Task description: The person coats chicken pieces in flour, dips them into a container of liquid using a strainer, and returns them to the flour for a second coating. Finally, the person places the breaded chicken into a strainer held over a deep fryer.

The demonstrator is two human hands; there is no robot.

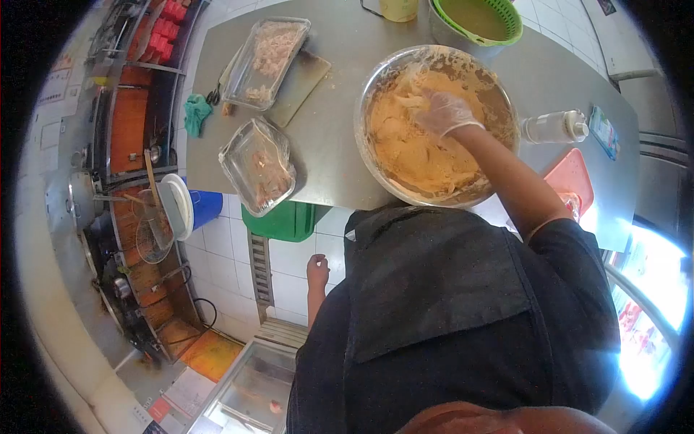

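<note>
My right hand (444, 114) wears a clear plastic glove and reaches into a large metal bowl (366, 148) of orange-tan breading flour (426, 155). Its fingertips blend into the flour beside a pale, coated lump (413, 81), so their grip is hard to make out. Away from the table, my left hand (317, 269) hangs low at my side, bare, with its fingers curled and nothing visible in them. Left of the bowl are a clear tray of pale, raw-looking meat pieces (275, 47) and a smaller clear tray with some meat (266, 173).
A green colander (515, 29) sits over a pot behind the bowl. To the right are a clear bottle (549, 129), a blue packet (604, 132) and a pink tray (576, 177). A cutting board (307, 83) lies under the meat tray; a green bin (282, 226) stands below the edge.
</note>
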